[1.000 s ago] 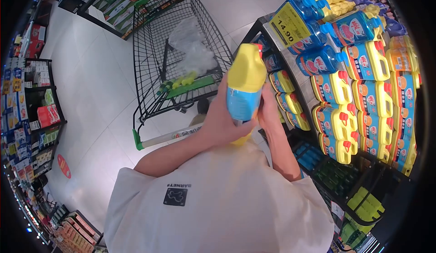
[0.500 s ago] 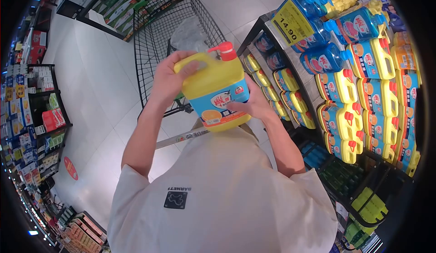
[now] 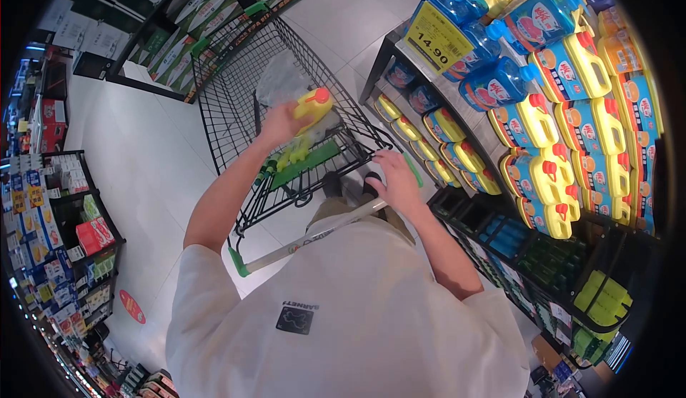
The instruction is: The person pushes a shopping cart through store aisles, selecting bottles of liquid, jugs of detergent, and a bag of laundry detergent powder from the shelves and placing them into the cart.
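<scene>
The left hand grips the jug, with the fingers closed around its body. The jug is yellow with a red cap and is tilted, the cap directed toward the upper right. Position: within the outline of the cart, beside the clear bag. Contact between jug and basket cannot be determined.

The right hand holds no item; its fingers are loosely spread at the right end of the handle. Contact with the handle cannot be confirmed.

The green flap lies between the bag and the handle. To the right, the shelf carries blue bottles and a yellow price sign marked 14.90.
</scene>
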Available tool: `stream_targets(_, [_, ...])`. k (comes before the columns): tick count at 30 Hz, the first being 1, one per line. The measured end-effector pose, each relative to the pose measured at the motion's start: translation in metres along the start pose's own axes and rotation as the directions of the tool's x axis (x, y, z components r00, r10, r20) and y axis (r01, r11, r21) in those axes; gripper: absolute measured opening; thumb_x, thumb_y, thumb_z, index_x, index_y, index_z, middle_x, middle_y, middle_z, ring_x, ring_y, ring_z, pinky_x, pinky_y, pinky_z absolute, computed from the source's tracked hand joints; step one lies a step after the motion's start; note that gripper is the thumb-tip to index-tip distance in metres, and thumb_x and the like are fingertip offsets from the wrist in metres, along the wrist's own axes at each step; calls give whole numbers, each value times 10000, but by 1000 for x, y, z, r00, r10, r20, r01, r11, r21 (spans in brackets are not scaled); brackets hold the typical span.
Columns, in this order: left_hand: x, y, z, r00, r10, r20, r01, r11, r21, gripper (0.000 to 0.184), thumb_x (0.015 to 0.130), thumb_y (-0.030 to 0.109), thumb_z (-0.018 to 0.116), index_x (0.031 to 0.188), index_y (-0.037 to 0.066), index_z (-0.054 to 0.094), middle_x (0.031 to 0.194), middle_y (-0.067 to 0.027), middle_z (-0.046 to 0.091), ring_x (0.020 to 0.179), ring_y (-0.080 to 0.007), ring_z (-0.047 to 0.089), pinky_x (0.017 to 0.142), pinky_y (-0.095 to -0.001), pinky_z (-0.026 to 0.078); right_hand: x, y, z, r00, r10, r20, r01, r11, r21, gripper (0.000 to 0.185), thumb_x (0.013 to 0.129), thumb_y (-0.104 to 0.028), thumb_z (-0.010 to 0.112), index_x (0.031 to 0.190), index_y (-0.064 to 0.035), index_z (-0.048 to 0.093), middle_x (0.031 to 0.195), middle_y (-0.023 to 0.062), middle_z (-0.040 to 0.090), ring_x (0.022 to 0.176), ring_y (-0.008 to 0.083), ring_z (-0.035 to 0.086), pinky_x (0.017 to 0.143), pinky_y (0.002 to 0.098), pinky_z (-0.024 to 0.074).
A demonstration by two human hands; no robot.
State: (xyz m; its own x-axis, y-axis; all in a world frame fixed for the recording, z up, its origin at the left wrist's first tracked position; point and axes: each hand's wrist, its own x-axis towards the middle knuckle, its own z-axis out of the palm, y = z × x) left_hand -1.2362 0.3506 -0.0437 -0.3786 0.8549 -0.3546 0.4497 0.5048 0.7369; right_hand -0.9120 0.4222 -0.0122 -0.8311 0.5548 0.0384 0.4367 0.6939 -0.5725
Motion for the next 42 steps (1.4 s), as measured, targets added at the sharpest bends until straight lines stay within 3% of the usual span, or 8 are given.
stream_targets(2, [20,-23,15,996,60,-67,-45,976,214,362,844,316,726,1045,20,672,857,-153,692,783,-278,673,734,-390,504,-4,-1,5,999,-25,-48,19,993,-118,405,746,-199,786,1099,-60,646,1253,83,594,1128,299,558,933,399,489])
stream_targets(5, [48,-54,28,999,38,-8,-35,971,237,438,798,359,733,1079,28,674,966,-219,697,919,-407,657,810,-464,509,-2,-14,6,991,97,-89,-108,987,-119,323,737,-205,785,1008,-71,671,1213,38,605,1099,263,560,885,376,511])
stream_targets(17, [82,-125,145,976,-214,52,200,960,196,369,778,274,728,1057,36,686,1036,-226,689,1016,-394,645,884,-462,500,10,-23,5,986,164,-37,-167,977,-130,297,733,-198,784,990,-91,680,1217,-1,588,1060,259,564,800,370,541])
stream_targets(26, [84,-173,195,981,-173,-88,185,970,155,346,775,196,715,1085,42,695,1037,-224,695,1012,-384,659,894,-463,515,18,-32,11,984,176,-42,-180,973,-146,334,713,-239,810,991,-92,697,1219,27,610,1036,267,585,794,368,532])
stream_targets(32, [94,-165,180,966,-248,76,222,941,257,420,764,104,680,1178,42,648,1108,-216,678,1025,-377,659,898,-472,519,21,-33,14,983,163,-80,-175,967,-185,303,734,-260,801,964,-99,687,1218,9,611,1026,251,581,784,361,539])
stream_targets(35, [87,-159,181,971,-180,160,115,931,346,486,775,106,676,1249,34,599,1206,-228,633,1115,-376,616,950,-471,491,22,-32,15,985,159,-68,-168,976,-141,288,740,-265,796,954,-113,678,1216,-12,611,1025,233,581,784,353,539])
stream_targets(38, [53,-142,166,1000,1,-7,1,954,301,518,781,133,697,1270,15,579,1261,-249,589,1198,-387,552,1019,-459,442,26,-30,13,986,130,-103,-144,979,-146,260,751,-260,784,943,-120,678,1209,-12,614,1023,234,581,782,350,538])
stream_targets(42, [-8,-113,120,972,228,-58,-223,972,79,479,812,159,728,1239,-8,586,1224,-248,603,1206,-414,529,1041,-446,414,31,-23,12,985,115,-129,-135,978,-158,235,765,-261,769,932,-124,676,1209,-12,614,1019,235,580,779,354,537])
